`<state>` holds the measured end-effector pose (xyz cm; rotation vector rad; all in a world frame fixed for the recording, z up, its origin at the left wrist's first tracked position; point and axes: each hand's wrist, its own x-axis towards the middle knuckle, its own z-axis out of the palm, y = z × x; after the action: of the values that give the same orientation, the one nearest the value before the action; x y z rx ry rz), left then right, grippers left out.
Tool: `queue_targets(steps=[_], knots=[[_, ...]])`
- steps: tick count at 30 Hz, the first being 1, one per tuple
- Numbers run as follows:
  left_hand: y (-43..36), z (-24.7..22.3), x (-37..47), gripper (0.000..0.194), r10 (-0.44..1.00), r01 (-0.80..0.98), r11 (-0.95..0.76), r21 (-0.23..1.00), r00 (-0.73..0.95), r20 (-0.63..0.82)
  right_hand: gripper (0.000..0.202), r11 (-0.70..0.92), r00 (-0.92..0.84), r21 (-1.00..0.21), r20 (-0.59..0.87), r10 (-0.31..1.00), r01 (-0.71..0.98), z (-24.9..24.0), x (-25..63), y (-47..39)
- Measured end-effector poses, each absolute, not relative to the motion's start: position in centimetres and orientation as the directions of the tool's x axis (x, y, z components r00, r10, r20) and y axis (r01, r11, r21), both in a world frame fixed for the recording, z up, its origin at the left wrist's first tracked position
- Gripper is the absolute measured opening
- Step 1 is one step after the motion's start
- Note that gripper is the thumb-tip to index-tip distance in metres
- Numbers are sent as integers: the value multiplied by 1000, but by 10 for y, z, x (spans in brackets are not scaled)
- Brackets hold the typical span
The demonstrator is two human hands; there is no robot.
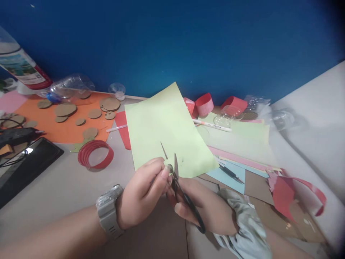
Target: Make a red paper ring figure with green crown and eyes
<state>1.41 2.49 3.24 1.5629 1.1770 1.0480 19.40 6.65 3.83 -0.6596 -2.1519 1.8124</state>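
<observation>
One small, unclear piece (170,167) sits pinched in the left hand (145,192), beside the scissors (193,208) clasped in the right hand (207,207).

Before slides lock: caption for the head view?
Right hand holds open scissors close by the left hand over pale green paper, cardboard discs lying at left.

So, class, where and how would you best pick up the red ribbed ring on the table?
Probably pinch the red ribbed ring by its right-hand wall, coming from above right, one finger inside, thumb outside. Its open middle leaves finger room, and that side faces bare tabletop; a green scrap lies far left.
</observation>
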Motion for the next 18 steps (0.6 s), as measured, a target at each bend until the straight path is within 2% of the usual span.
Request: queue_targets(steps=[7,18], knots=[[25,33,14,33,979,244,-146,959,172,106,10,207,-826,-953,-71,560,222,34,193,62],[25,32,15,34,977,256,-171,951,168,130,12,166,-837,-971,-53,545,169,29,194,64]])
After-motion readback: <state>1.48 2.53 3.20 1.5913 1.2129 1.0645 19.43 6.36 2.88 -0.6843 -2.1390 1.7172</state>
